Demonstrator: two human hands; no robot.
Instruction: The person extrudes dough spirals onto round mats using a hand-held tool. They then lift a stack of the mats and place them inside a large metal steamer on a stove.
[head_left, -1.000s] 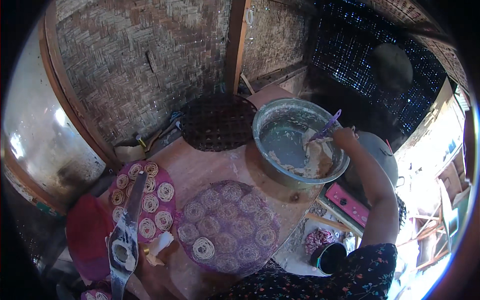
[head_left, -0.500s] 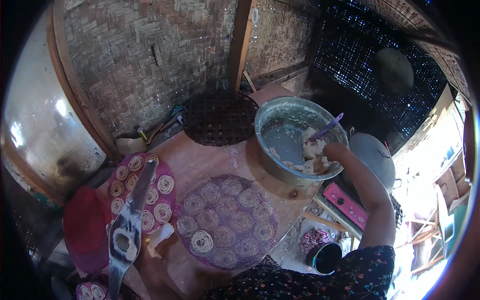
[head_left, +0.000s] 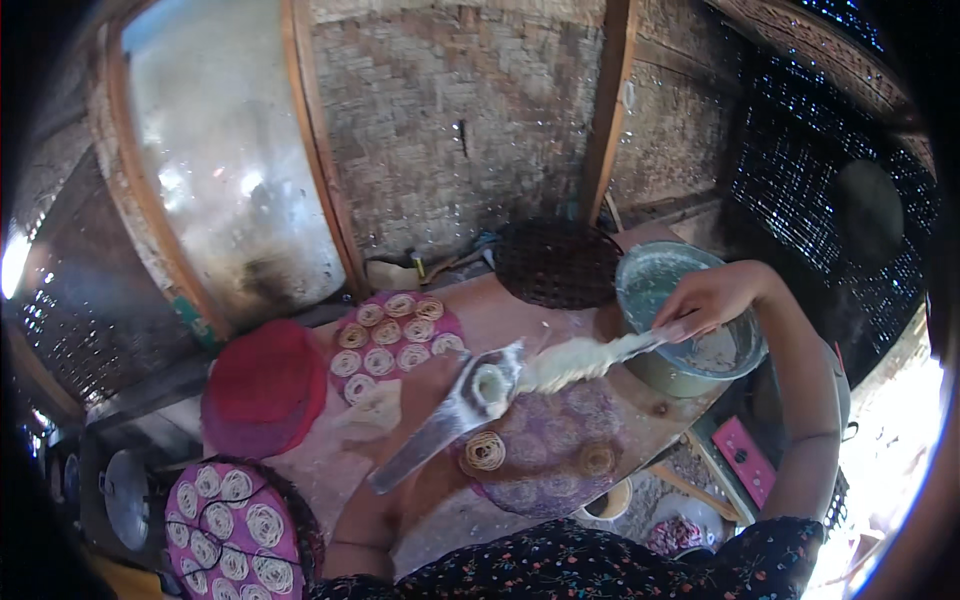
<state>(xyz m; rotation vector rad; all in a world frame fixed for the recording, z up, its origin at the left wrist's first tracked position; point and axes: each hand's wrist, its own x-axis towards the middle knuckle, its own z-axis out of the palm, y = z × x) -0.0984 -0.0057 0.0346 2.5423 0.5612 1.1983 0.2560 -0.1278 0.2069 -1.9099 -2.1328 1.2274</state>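
Observation:
My right hand (head_left: 708,300) grips the thin handle of a spoon (head_left: 650,343), blurred by motion. Pale sticky dough (head_left: 575,365) coats its far end and touches or nearly touches the round cup of a long flat hand press (head_left: 425,445) dusted white. My left hand (head_left: 430,385), partly hidden by that press, holds it from beneath. Below the press lies a round purple mesh mat (head_left: 550,430) bearing one clear pale noodle coil (head_left: 485,451) and fainter rings. To the right stands a big metal basin (head_left: 665,375) with more dough inside.
Another purple mat (head_left: 358,335) carries several noodle coils behind the press. Nearer left is a coil-covered mat (head_left: 225,530), with a red round cover (head_left: 265,385) beyond it. A dark woven tray (head_left: 557,265) sits by the wall. A pink-fronted stove (head_left: 743,460) stands at right.
My right hand has come out of the basin leftward, bringing the dough-laden spoon to the press. The press now lies over the mat's upper left. The view has swung left.

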